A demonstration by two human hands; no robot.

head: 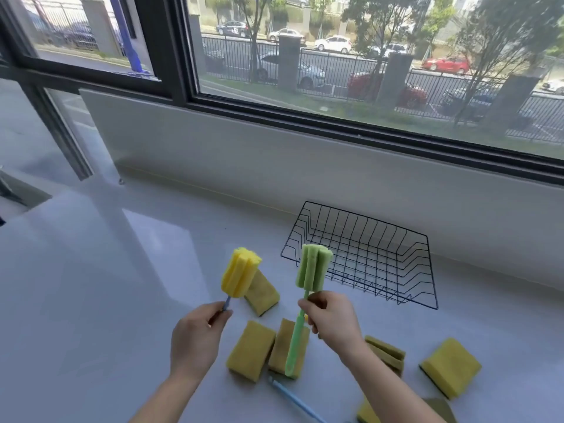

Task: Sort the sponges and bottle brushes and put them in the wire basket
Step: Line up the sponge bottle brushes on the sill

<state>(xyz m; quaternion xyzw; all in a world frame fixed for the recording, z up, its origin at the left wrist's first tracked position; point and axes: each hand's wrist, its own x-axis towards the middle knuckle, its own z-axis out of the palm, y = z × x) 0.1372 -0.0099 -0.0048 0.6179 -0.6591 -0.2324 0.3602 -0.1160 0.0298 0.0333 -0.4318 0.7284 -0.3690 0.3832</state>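
Note:
My left hand (197, 338) grips the blue handle of a bottle brush with a yellow sponge head (240, 272), held upright above the counter. My right hand (331, 319) grips a green bottle brush (313, 268) by its green handle, head up, just in front of the black wire basket (393, 239), which holds nothing. Several yellow sponges lie on the counter: one (262, 293) behind the yellow brush, two (251, 349) below my hands, others (450, 366) at the right. A third brush's blue handle (297, 401) lies near the bottom edge.
The white counter (106, 285) runs along a low white wall under a large window (335, 56). The basket stands close to that wall at the right. A dark object shows at the far left edge.

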